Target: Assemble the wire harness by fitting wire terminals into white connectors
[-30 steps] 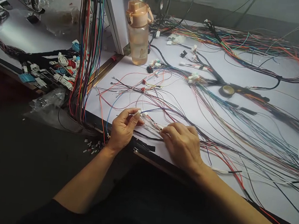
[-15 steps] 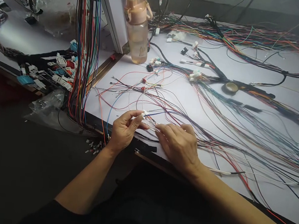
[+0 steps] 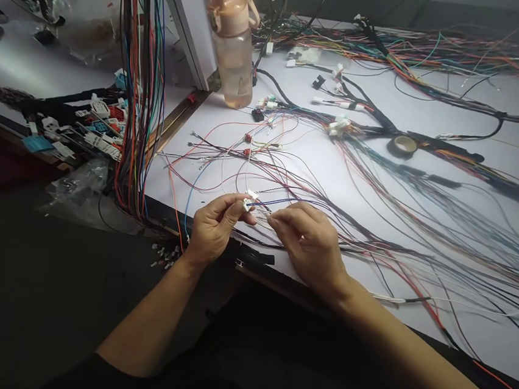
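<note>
1. The little white connector (image 3: 248,204) sits pinched between the thumb and fingertips of my left hand (image 3: 214,227), held just above the near edge of the white surface (image 3: 317,163). So that hand is closed on it, not flat or loose.

2. My right hand (image 3: 310,245) is just to the right of it, almost touching. Its fingertips are pinched on a thin wire (image 3: 271,203), a bluish one as far as I can tell, that runs left toward the connector. Whether the wire end is already in the housing is too small to tell.

3. The key relation: the connector lies left of my right fingertips, and the wire's long axis runs roughly left-right, pointing at it. The left hand is the nearer one, since it's holding the thing.

4. Counts: one connector in hand, one wire pinched, two hands, both mine.

5. Further out: a big fan of loose coloured wires (image 3: 422,222) spreads right across the surface, too many to count. One roll of tape (image 3: 403,146) lies among them, and one peach-lidded water bottle (image 3: 233,45) stands at the back.

6. Off to the left, one thick bunch of hanging wires (image 3: 139,85) drops past the edge, with a pile of spare connectors (image 3: 94,123) beyond it.
</note>
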`<state>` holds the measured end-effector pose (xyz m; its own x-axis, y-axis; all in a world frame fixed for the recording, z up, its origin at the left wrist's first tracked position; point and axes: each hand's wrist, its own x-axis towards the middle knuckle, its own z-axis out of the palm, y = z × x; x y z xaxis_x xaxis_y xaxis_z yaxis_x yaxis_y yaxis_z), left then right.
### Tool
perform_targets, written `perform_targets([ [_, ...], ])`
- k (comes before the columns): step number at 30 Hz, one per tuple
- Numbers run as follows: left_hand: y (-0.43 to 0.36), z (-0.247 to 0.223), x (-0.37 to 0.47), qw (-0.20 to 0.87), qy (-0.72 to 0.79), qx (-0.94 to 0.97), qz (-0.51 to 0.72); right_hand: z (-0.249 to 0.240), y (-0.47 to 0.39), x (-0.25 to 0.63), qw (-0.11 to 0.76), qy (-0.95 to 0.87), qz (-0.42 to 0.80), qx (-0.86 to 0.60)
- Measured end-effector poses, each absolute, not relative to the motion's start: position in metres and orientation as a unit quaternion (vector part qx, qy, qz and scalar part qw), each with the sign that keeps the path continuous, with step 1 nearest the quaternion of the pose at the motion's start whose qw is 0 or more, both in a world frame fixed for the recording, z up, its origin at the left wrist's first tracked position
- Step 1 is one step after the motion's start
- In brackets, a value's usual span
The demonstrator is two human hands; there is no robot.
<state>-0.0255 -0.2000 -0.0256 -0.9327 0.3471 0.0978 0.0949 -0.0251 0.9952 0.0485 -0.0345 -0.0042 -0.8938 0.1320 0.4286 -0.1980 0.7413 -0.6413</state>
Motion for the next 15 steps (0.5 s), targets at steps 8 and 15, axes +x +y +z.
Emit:
perform_targets([
  [8,-0.2004,-0.0234,-0.0250,0.109,0.675,0.170,0.709,-0.0025,-0.0314,0.0495,0.217,-0.873,0.437,0.006],
  [15,-0.1996,-0.0230,-0.0248,0.100,0.682,0.182,0.701,-0.0033,-0.0291,0.0480,0.206,-0.861,0.465,-0.004],
])
